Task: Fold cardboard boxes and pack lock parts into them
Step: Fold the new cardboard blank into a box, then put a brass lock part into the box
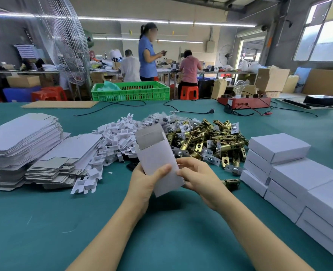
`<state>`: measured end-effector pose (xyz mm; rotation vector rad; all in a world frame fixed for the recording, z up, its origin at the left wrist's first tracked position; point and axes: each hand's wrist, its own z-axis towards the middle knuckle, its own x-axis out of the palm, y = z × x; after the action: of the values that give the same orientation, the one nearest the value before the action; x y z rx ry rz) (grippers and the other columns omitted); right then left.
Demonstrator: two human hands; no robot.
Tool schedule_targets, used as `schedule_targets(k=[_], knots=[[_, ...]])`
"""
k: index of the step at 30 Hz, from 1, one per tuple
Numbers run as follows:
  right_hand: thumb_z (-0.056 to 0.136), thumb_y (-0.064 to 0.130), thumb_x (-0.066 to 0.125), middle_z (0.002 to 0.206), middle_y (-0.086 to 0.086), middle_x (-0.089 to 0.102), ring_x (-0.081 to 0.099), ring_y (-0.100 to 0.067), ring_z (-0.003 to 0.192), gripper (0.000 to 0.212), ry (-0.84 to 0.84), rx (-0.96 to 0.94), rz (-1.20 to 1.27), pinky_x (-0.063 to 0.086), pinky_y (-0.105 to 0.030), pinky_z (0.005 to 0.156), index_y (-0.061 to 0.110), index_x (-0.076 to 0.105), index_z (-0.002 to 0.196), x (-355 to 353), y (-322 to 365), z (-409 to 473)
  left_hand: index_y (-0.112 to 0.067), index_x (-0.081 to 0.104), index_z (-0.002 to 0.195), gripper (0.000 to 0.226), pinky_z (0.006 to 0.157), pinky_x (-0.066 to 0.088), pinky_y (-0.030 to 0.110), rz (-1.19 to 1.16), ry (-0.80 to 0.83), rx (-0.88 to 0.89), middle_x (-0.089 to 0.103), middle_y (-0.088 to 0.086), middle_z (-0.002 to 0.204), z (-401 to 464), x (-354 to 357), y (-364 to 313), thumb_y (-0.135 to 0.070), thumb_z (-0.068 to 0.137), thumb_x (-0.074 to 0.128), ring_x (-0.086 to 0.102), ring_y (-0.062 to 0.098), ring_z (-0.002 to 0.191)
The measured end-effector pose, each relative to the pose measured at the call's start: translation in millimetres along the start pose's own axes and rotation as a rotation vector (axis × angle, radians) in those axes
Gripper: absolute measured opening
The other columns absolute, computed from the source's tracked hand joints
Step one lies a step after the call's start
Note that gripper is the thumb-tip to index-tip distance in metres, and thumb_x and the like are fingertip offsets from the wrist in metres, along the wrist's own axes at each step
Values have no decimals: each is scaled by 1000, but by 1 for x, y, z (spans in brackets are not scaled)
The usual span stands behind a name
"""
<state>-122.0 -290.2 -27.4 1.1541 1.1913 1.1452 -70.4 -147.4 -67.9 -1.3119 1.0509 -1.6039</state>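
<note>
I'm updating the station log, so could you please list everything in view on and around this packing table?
box blank: one, white with grey inside, held upright in both hands
flat blanks: two stacks, white, table left
inserts: a pile, white, left of centre
latch parts: a pile, brass and silver, centre
folded boxes: stacked, white, table right
table: one, teal
crate: one, green, beyond the table
test board: one, red, with bulb, far right
left hand: grips the blank
right hand: pinches its edge
</note>
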Motion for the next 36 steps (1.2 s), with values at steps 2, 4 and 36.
schedule_targets(k=[2, 4, 36], knots=[[96, 14, 54, 108, -6, 67, 65, -22, 103, 14, 20, 4, -56, 58, -37, 84, 17, 64, 105, 0, 5, -1, -9, 66, 104, 58, 63, 57, 28, -80, 5, -24, 77, 5, 93, 2, -1, 0, -23, 54, 93, 73, 18, 80], [97, 21, 54, 104, -11, 66, 69, -23, 93, 13, -4, -7, -79, 60, -30, 68, 14, 64, 98, -9, 14, -1, -9, 67, 102, 47, 60, 57, 26, -141, 14, -39, 77, 4, 90, 3, -2, 1, -21, 59, 85, 73, 15, 76], [77, 34, 67, 60, -1, 58, 60, -3, 46, 26, -112, -27, 708, 47, -9, 39, 12, 53, 79, -84, 43, -9, -30, 70, 99, 40, 87, 57, 38, 465, 234, 61, 75, -10, 98, -12, 7, 7, -31, 61, 82, 70, 11, 94]])
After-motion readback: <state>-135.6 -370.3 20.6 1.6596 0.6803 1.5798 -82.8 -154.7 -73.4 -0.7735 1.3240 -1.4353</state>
